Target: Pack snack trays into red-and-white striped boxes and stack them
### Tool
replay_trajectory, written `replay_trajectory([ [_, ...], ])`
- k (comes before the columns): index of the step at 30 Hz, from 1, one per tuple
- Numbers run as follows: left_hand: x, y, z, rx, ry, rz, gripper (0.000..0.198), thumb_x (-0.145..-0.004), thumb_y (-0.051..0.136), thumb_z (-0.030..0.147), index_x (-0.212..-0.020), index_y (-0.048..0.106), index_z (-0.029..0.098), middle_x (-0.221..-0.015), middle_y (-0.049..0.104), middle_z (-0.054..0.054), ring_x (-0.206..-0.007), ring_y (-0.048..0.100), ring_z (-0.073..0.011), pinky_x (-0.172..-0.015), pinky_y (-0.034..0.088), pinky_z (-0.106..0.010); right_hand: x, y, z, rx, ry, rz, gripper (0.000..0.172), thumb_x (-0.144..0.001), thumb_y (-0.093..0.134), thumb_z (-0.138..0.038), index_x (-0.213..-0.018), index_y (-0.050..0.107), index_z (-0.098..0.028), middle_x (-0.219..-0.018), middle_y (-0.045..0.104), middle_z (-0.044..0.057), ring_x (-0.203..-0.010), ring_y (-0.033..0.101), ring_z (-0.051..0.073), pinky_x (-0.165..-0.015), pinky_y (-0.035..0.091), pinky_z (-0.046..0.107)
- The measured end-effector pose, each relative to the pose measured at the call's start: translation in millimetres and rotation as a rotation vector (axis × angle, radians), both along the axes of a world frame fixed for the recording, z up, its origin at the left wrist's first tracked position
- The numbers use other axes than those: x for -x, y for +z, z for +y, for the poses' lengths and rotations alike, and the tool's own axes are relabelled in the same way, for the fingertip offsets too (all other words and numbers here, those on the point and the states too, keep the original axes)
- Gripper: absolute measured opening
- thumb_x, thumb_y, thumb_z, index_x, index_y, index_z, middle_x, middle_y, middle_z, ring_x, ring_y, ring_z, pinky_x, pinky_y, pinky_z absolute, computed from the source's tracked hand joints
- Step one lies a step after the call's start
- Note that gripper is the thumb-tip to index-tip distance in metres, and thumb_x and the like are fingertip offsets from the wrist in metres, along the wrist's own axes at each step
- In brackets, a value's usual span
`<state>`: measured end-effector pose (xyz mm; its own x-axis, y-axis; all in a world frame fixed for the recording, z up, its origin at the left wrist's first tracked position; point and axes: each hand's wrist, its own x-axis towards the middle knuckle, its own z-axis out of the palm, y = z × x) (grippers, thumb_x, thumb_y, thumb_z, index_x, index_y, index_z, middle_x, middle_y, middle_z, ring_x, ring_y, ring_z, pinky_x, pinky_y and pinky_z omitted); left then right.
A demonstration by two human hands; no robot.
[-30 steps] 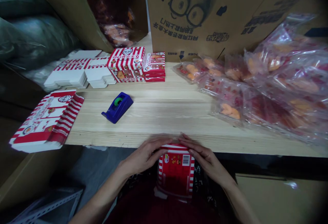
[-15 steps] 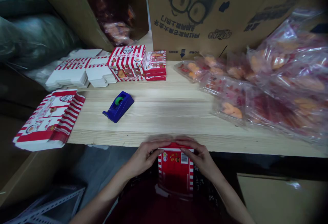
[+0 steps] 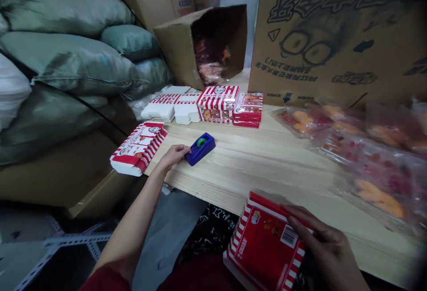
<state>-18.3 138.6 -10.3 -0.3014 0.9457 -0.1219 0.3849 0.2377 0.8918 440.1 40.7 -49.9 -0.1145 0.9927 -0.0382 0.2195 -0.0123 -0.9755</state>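
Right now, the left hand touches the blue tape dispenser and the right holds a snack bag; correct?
No: the head view shows the right hand holding a red striped box, not a bag. The left hand does touch the tape dispenser.

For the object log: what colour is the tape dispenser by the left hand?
Tape dispenser: blue, with green roll; head view.

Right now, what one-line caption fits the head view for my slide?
Left hand touches a blue tape dispenser on the wooden table; right hand holds a red-striped box.
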Motion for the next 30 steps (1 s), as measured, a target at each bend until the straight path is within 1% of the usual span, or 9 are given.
replay_trajectory([
  [3,-4.2,5.8,-1.0,0.031,-0.023,-0.129,0.041,-0.060,0.087,0.051,-0.067,0.072,0.013,-0.097,0.076,-0.014,-0.074,0.064,-0.0196,-0.061,0.048,-0.028,1.5,1.9,-1.1,-0.001,-0.023,-0.017,0.038,-0.080,0.075,-0.061,-0.106,0.083,-0.036,-0.122,0.079,0.007,-0.124,0.069,0.037,-0.106,0.058,0.056],
  [5,-5.6,8.7,-2.2,0.008,0.002,-0.201,0.043,-0.060,0.089,0.051,-0.072,0.075,0.013,-0.123,0.073,-0.016,-0.087,0.067,-0.0224,-0.067,0.053,-0.030,1.3,3.5,-1.4,0.005,-0.042,-0.011,0.038,-0.078,0.076,-0.062,-0.104,0.084,-0.035,-0.119,0.080,0.006,-0.121,0.071,0.036,-0.099,0.063,0.051],
  [8,-4.3,7.1,-5.4,-0.043,0.049,-0.286,0.042,-0.062,0.089,0.050,-0.078,0.076,0.013,-0.139,0.066,-0.018,-0.100,0.067,-0.0264,-0.075,0.057,-0.036,2.1,5.9,-0.5,0.011,-0.078,0.035,0.038,-0.076,0.080,-0.059,-0.103,0.084,-0.033,-0.118,0.080,0.006,-0.116,0.073,0.035,-0.091,0.067,0.043],
  [15,-3.5,-28.9,-32.9,-0.145,0.149,-0.351,0.046,-0.060,0.087,0.052,-0.073,0.072,0.011,-0.118,0.075,-0.018,-0.101,0.070,-0.0278,-0.095,0.057,-0.043,10.8,15.1,4.7,0.153,-0.171,0.208,0.045,-0.073,0.085,-0.054,-0.111,0.082,-0.030,-0.123,0.079,0.009,-0.115,0.074,0.036,-0.076,0.070,0.036],
  [18,-3.8,-42.9,-42.6,-0.207,0.252,-0.250,0.040,-0.062,0.087,0.049,-0.070,0.070,0.013,-0.110,0.076,-0.014,-0.101,0.069,-0.0265,-0.095,0.055,-0.039,18.4,35.9,5.3,0.128,-0.292,0.260,0.050,-0.077,0.083,-0.054,-0.118,0.079,-0.026,-0.121,0.079,0.012,-0.102,0.078,0.034,-0.070,0.070,0.037],
  [20,-8.7,-42.4,-46.5,-0.255,0.323,-0.183,0.034,-0.066,0.084,0.045,-0.071,0.071,0.015,-0.099,0.076,-0.011,-0.095,0.068,-0.0250,-0.091,0.054,-0.037,25.3,55.7,3.7,-0.008,-0.430,0.218,0.047,-0.082,0.081,-0.052,-0.121,0.078,-0.026,-0.122,0.078,0.011,-0.101,0.077,0.032,-0.073,0.069,0.039],
  [24,-56.2,-6.3,-57.5,-0.363,0.304,-0.193,0.032,-0.079,0.077,0.046,-0.091,0.075,0.016,-0.083,0.073,-0.005,-0.075,0.065,-0.0189,-0.079,0.055,-0.033,43.4,88.5,3.1,-0.531,-0.528,-0.003,0.028,-0.093,0.074,-0.035,-0.120,0.077,-0.033,-0.122,0.077,0.005,-0.114,0.071,0.030,-0.096,0.062,0.048],
  [27,-126.8,44.3,-77.7,-0.464,0.167,-0.305,0.025,-0.087,0.075,0.041,-0.099,0.078,0.020,-0.083,0.073,-0.002,-0.069,0.064,-0.0150,-0.072,0.055,-0.030,56.6,93.4,10.0,-0.821,-0.405,-0.136,0.040,-0.097,0.066,-0.018,-0.129,0.071,-0.041,-0.127,0.073,0.002,-0.117,0.070,0.027,-0.103,0.058,0.049],
  [30,-198.6,86.0,-96.0,-0.476,-0.041,-0.525,0.017,-0.089,0.076,0.035,-0.103,0.079,0.024,-0.077,0.073,0.000,-0.063,0.063,-0.0131,-0.066,0.056,-0.029,63.6,84.7,16.2,-0.913,-0.283,-0.199,0.055,-0.097,0.061,-0.008,-0.139,0.063,-0.045,-0.138,0.068,0.001,-0.124,0.067,0.027,-0.105,0.059,0.049],
])
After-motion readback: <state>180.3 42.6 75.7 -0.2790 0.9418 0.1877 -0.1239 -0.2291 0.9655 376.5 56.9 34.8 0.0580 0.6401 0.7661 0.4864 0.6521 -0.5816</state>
